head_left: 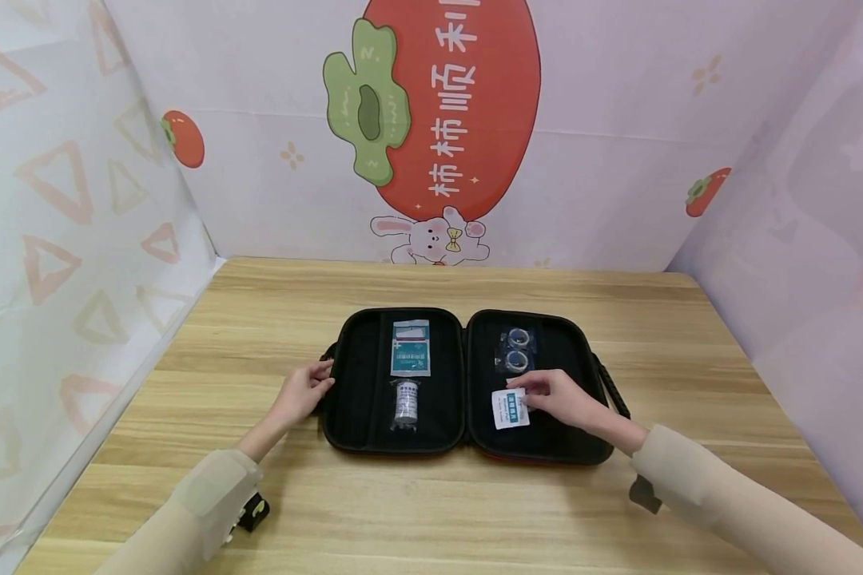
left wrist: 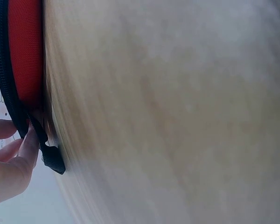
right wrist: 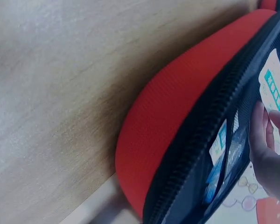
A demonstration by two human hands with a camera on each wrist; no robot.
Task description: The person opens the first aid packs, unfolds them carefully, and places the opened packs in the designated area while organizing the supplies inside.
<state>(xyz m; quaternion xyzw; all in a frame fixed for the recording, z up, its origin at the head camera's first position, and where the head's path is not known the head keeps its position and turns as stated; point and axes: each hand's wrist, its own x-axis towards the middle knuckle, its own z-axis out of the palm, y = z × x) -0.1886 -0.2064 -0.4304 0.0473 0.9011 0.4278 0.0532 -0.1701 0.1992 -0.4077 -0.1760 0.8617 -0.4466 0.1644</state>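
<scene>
A zip case (head_left: 352,375) lies unfolded on the table, black inside and red outside. My left hand (head_left: 304,391) grips its left rim, thumb and fingers on either side of the zipped edge in the left wrist view. Over the case's right half, my right hand (head_left: 564,399) pinches a small white packet (head_left: 511,409) with a teal label. Two wrapped tape rolls (head_left: 518,350) sit in that half, beyond the hand. The left half holds a teal-and-white packet (head_left: 410,348) and, nearer me, a white printed cylinder (head_left: 406,402) in clear wrap. Fingers partly cover the small packet.
The wooden table (head_left: 431,503) stretches around the case. A carry handle (head_left: 611,390) sticks out from the case's right side. In the left wrist view a black strap end (left wrist: 53,158) hangs by the rim. Printed cloth walls (head_left: 604,192) stand behind and at both sides.
</scene>
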